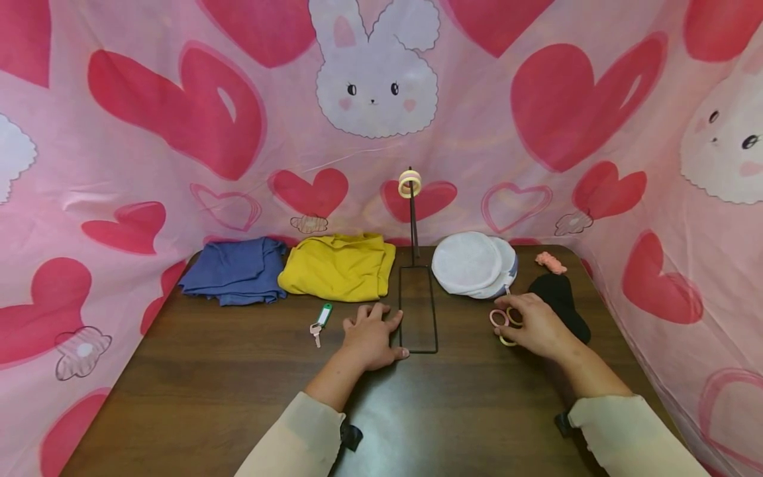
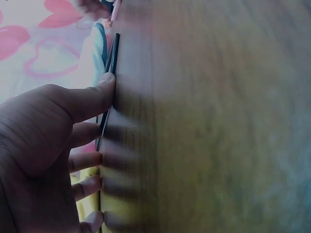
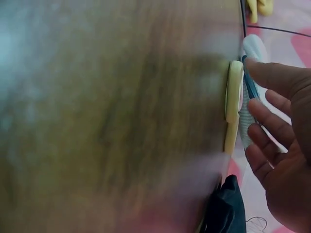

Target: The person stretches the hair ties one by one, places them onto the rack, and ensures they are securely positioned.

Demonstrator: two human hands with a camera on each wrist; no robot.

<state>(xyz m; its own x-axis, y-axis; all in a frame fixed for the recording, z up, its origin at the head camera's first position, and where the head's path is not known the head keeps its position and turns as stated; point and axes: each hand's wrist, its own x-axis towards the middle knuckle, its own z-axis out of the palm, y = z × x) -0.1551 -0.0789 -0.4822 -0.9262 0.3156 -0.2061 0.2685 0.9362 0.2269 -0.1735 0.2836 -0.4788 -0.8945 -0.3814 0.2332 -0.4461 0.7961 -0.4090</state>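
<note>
My left hand [image 1: 372, 338] rests on the table with its fingers spread, thumb and index fingertip at the left side of a black wire stand's base [image 1: 419, 267]. Pastel tape rolls [image 1: 409, 184] hang at the top of its upright. In the left wrist view, the thumb meets the thin black base [image 2: 115, 58]. Over on the right, my right hand [image 1: 539, 324] is at several small pink and yellow tape rolls [image 1: 499, 318] lying on the table. The right wrist view has its thumb beside a cream-yellow roll [image 3: 234, 92], the other fingers loosely bent and apart from the thumb.
Folded blue cloth [image 1: 238, 270] and yellow cloth [image 1: 336, 268] lie along the back left. In front is a key [image 1: 316, 334] with a green tag [image 1: 324, 315]. Round white fabric pieces [image 1: 467, 263], a coral yarn bundle [image 1: 550, 263] and a black fabric item [image 1: 559, 305] are on the right.
</note>
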